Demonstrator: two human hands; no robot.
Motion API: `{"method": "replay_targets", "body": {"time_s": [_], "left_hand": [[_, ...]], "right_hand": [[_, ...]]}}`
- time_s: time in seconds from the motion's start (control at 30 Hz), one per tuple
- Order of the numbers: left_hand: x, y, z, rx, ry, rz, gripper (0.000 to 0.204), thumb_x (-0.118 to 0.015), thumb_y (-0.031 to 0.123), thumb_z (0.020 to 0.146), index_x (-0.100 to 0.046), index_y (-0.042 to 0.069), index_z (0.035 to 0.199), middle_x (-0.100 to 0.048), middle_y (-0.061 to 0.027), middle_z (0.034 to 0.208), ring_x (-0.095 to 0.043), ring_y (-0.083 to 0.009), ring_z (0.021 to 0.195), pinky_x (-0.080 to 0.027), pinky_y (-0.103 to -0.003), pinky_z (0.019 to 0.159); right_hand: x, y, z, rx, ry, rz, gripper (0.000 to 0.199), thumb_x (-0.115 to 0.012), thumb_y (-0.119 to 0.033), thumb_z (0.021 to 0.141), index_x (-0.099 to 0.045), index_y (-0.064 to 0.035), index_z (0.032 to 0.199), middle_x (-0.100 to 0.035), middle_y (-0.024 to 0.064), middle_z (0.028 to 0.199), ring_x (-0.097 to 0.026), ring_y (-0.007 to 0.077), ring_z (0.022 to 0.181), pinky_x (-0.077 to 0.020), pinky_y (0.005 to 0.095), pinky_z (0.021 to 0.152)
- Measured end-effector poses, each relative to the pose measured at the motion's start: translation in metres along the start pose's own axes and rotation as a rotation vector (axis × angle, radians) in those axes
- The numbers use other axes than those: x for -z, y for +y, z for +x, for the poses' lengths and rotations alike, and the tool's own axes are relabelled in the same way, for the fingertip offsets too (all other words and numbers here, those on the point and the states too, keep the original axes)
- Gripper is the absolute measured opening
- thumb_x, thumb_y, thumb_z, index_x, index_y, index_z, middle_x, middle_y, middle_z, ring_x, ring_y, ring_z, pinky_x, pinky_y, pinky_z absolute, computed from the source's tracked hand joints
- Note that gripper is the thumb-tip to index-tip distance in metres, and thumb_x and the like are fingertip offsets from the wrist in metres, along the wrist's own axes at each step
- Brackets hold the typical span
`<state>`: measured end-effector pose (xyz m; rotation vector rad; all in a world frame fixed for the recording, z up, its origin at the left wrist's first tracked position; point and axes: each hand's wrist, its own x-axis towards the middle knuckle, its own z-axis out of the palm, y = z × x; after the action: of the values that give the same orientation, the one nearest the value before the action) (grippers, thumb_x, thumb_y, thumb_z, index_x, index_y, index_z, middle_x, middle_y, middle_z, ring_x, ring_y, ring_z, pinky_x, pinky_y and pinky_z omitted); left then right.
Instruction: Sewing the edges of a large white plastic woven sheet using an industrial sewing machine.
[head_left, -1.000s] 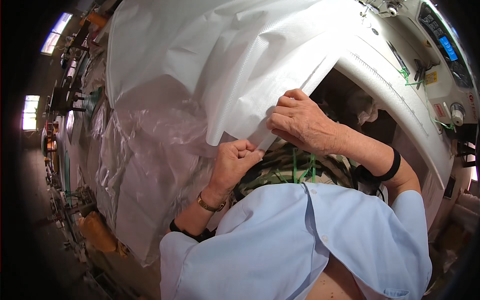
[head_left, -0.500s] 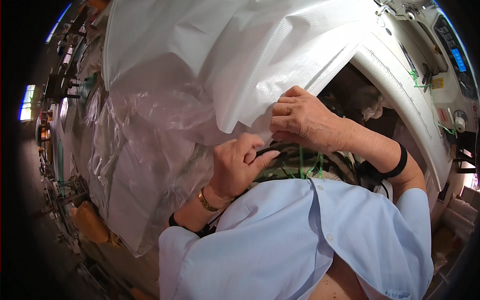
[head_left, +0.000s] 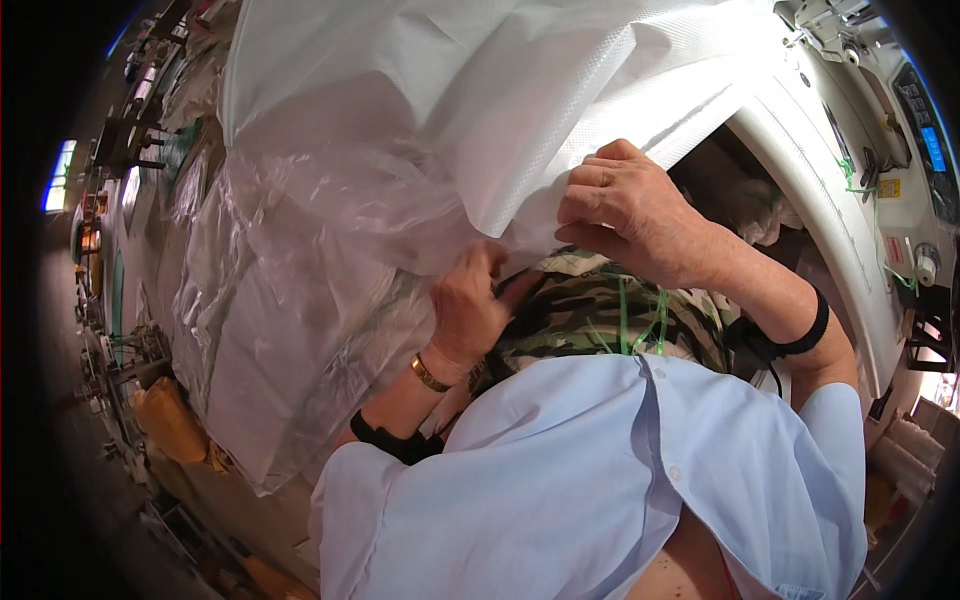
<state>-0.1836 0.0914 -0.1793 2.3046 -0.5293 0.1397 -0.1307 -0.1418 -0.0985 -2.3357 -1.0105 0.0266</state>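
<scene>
A large white textured sheet [head_left: 560, 110], woven-looking, spreads in front of me with its near edge folded and hanging. My right hand [head_left: 630, 212] is closed at that near edge, fingers bent and pinching the sheet. Lower and to the left, my left hand [head_left: 468, 305] sits beside the hanging corner of the sheet. Its thumb stands apart from the bent fingers, whose tips are partly blurred; nothing shows between them. Clear plastic film [head_left: 330, 215] lies under and left of the sheet, close to my left fingers.
A white sewing machine [head_left: 895, 180] with a lit blue display stands on the right, above a pale curved table edge [head_left: 850, 290]. Green threads [head_left: 625, 315] hang over my camouflage-patterned lap. An orange-brown bundle [head_left: 172, 420] lies at the lower left.
My left hand has moved up slightly, toward the hanging corner. My right hand has shifted a little up and right in the picture. The whole view has shifted slightly too.
</scene>
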Motion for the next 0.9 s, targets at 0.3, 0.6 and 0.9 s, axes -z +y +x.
{"method": "replay_targets", "body": {"time_s": [0.3, 0.6, 0.9], "left_hand": [[-0.002, -0.048, -0.006, 0.088, 0.012, -0.412, 0.016, -0.074, 0.000, 0.081, -0.061, -0.002, 0.090, -0.066, -0.0115, 0.090, -0.067, -0.0200, 0.084, -0.052, -0.030, 0.075], [0.074, -0.052, 0.011, 0.360, -0.400, -0.322, 0.019, -0.077, 0.009, 0.083, -0.063, -0.001, 0.090, -0.062, 0.0004, 0.078, -0.054, -0.0102, 0.070, -0.045, -0.025, 0.067], [0.029, 0.040, 0.020, -0.252, -0.047, -0.238, 0.050, -0.070, -0.007, 0.080, -0.059, -0.005, 0.129, -0.070, -0.0157, 0.099, -0.063, -0.0172, 0.065, -0.051, -0.030, 0.061]], "right_hand": [[0.003, -0.003, 0.007, -0.003, 0.023, 0.018, 0.014, -0.069, -0.018, 0.089, -0.061, -0.0072, 0.086, -0.060, 0.0042, 0.079, -0.062, 0.0229, 0.083, -0.0422, 0.0390, 0.092], [-0.008, 0.001, -0.002, -0.054, -0.026, 0.018, 0.020, -0.067, -0.022, 0.090, -0.058, -0.0071, 0.080, -0.062, 0.0048, 0.080, -0.062, 0.0241, 0.083, -0.0416, 0.0391, 0.090], [-0.008, -0.006, -0.007, -0.116, -0.081, 0.003, 0.017, -0.066, -0.022, 0.091, -0.062, -0.0074, 0.084, -0.063, 0.0041, 0.079, -0.063, 0.0229, 0.084, -0.0412, 0.0378, 0.088]]}}
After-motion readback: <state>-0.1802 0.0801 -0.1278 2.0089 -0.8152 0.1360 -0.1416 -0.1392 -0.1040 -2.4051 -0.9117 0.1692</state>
